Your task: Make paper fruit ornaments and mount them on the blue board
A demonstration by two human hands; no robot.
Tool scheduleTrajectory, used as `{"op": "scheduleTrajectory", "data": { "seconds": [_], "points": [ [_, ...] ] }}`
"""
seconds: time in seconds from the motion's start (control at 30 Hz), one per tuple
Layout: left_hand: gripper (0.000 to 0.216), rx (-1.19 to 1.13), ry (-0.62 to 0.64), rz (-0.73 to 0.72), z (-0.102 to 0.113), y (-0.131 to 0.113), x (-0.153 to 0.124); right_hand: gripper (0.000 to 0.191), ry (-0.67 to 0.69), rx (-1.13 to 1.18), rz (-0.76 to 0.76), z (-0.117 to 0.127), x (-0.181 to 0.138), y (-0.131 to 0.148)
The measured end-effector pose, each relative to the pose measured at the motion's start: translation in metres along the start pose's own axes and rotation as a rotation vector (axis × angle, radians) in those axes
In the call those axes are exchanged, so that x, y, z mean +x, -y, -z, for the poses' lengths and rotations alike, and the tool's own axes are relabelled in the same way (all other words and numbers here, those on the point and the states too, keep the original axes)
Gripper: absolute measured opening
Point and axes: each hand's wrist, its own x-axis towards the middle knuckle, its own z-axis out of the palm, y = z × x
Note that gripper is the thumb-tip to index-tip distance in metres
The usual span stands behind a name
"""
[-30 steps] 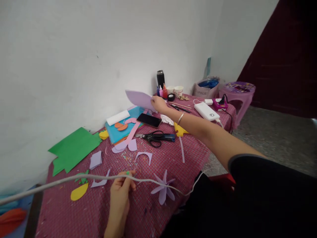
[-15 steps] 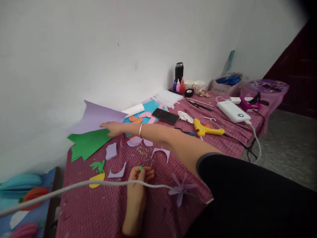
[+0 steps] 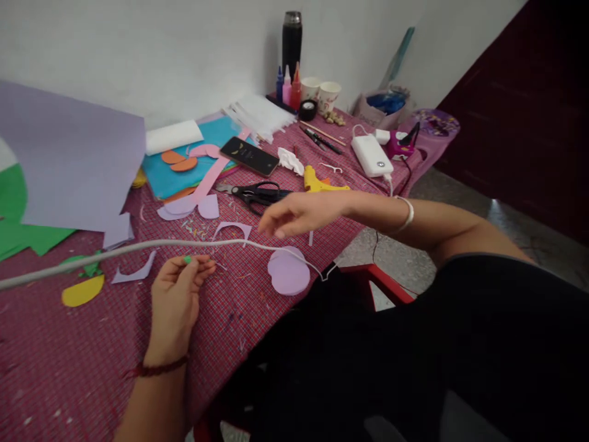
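My left hand is closed in a pinch, with a small green paper piece between thumb and fingertips. It is just above the checked tablecloth, beside a curved lilac paper offcut. Over the table, my right hand hangs with loosely bent fingers apart and nothing visible in it. Black-handled scissors lie just behind it, partly covered by the hand. Rounded lilac paper pieces rest below it near the table edge. Another arched lilac offcut lies between my hands.
A pale cable crosses in front of the table. Lilac sheet, green paper and yellow piece lie left. Farther back are a phone, yellow glue gun, power bank and black flask.
My right hand has come back from the lilac and green sheets at the left to beside the scissors. My left hand keeps its pinch on the green piece. The view has shifted right and downward.
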Motion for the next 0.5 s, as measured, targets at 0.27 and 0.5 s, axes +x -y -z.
{"op": "scheduleTrajectory", "data": {
  "seconds": [0.27,0.5],
  "points": [
    [0.014,0.851,0.602,-0.651,-0.050,-0.027,-0.113,0.028,-0.071,-0.038,-0.063,-0.050,-0.046,-0.026],
    [0.012,1.117,0.474,-0.883,-0.088,-0.006,-0.105,0.022,-0.098,-0.123,-0.038,-0.057,-0.048,-0.025]
  ]
}}
